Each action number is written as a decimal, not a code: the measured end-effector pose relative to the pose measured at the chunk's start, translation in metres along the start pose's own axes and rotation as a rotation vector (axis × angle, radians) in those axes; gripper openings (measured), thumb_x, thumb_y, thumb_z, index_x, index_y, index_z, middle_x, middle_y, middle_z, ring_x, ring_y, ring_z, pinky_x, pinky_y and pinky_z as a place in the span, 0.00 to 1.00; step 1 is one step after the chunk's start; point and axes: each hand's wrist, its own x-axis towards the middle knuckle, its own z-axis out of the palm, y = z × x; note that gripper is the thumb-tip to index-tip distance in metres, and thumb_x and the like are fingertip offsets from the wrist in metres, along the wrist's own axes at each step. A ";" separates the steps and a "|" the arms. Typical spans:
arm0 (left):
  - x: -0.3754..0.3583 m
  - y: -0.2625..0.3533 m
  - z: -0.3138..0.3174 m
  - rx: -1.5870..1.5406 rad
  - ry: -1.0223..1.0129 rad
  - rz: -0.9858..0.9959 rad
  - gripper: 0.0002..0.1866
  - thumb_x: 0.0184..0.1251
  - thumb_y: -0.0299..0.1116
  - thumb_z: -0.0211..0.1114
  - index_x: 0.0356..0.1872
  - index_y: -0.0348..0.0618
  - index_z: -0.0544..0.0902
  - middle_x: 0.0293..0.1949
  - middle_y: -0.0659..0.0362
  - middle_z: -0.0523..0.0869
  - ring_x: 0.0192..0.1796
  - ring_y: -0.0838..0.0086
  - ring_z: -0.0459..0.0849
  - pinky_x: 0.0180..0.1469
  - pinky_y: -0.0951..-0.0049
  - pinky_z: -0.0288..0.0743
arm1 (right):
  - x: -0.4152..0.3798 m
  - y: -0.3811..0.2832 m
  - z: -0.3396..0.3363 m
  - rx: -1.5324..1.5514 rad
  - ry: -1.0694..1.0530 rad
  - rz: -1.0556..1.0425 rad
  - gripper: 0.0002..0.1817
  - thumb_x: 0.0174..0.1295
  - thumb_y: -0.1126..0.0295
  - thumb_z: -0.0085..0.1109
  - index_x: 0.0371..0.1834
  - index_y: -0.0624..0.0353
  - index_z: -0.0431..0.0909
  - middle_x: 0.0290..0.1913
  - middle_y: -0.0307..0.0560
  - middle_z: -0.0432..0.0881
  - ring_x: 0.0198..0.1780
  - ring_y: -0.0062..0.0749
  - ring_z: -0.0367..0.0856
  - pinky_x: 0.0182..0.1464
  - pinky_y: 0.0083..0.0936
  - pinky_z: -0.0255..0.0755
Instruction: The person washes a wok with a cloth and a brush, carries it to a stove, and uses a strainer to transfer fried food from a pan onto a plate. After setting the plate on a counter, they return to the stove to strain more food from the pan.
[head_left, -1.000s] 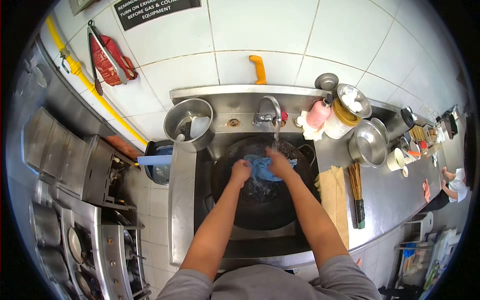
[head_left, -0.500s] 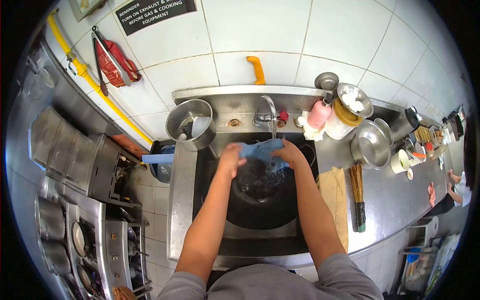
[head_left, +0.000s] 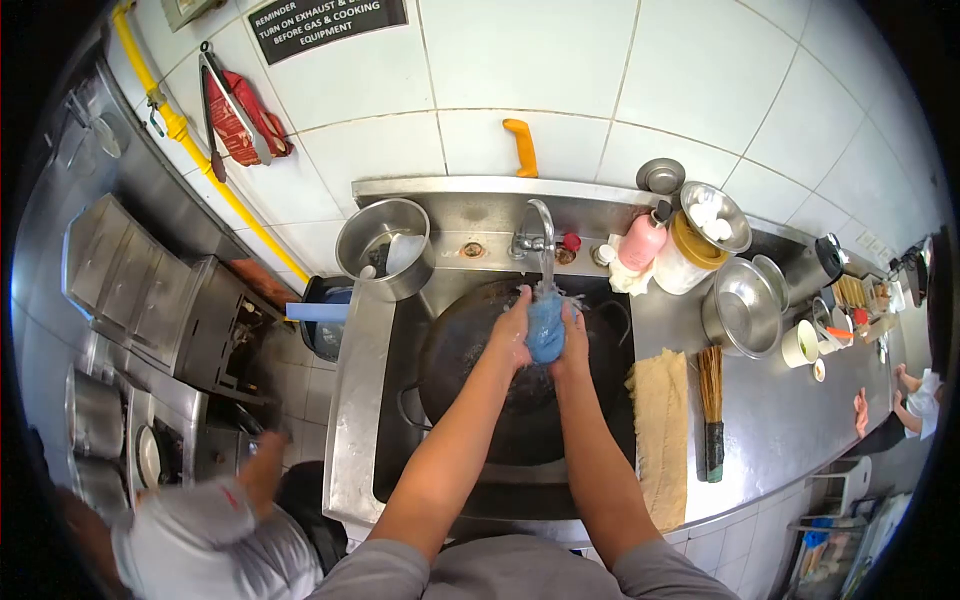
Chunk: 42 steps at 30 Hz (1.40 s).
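Note:
Under the running faucet (head_left: 545, 225), my left hand (head_left: 511, 328) and my right hand (head_left: 573, 342) press a bunched blue cloth (head_left: 545, 332) between them from either side. Both hands are closed on it. Water falls onto the cloth and splashes around my fingers. Below sits a large dark wok (head_left: 455, 385) with loop handles, lying in the sink (head_left: 400, 480). My forearms cover part of the wok.
A steel pot (head_left: 384, 250) stands at the sink's left corner. On the right counter are a pink pump bottle (head_left: 642, 240), a steel bowl (head_left: 742, 310), a tan towel (head_left: 660, 440) and a bristle brush (head_left: 711, 400). Another person (head_left: 215, 530) is close at my left.
The blue cloth, stretched between my hands before, is now bunched up under the stream. My hands have come closer together. Another person has appeared at the lower left.

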 end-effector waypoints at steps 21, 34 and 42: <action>-0.027 -0.007 0.000 0.965 0.027 0.365 0.16 0.54 0.29 0.65 0.45 0.40 0.79 0.42 0.53 0.84 0.45 0.61 0.83 0.46 0.65 0.75 | 0.025 -0.045 0.073 -0.796 -0.483 0.184 0.19 0.61 0.67 0.56 0.56 0.53 0.75 0.26 0.36 0.75 0.28 0.18 0.71 0.30 0.18 0.66; -0.001 0.002 -0.075 1.438 -0.145 0.405 0.22 0.53 0.35 0.70 0.50 0.40 0.77 0.48 0.52 0.81 0.47 0.63 0.82 0.44 0.58 0.76 | 0.041 -0.003 -0.008 -0.583 0.148 0.086 0.18 0.65 0.55 0.51 0.29 0.60 0.74 0.23 0.40 0.72 0.26 0.25 0.69 0.30 0.23 0.64; 0.014 0.035 -0.061 0.527 0.166 0.266 0.15 0.59 0.25 0.60 0.48 0.37 0.71 0.41 0.53 0.80 0.43 0.65 0.81 0.42 0.66 0.78 | 0.035 -0.026 -0.019 -1.226 -0.350 -0.090 0.17 0.53 0.66 0.64 0.45 0.60 0.80 0.37 0.50 0.82 0.40 0.30 0.79 0.45 0.28 0.71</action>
